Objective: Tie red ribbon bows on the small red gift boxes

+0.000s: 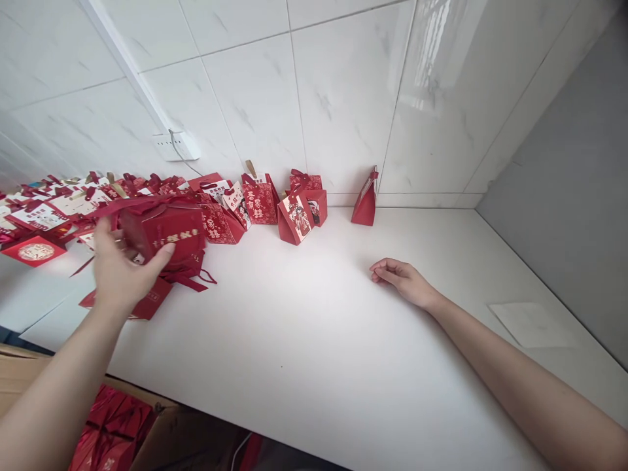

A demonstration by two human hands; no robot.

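At the left of the table, my left hand (122,265) grips a red gift box (167,229) with gold lettering and dark red ribbons; motion blurs it somewhat. Below that box another red box (153,301) lies on the table, partly covered by my hand and loose ribbon. My right hand (397,278) rests over the right half of the white table (294,327), its fingers curled together. Whether anything small is inside those fingers I cannot make out. The thing nearest to it is a single upright red box (364,206) by the wall.
Many red and white gift boxes (36,219) crowd the table's left end. Several more, such as a red patterned box (260,203), stand along the tiled wall. A cardboard carton (161,425) with red boxes sits below the front edge. A wall socket (175,146) has a cable.
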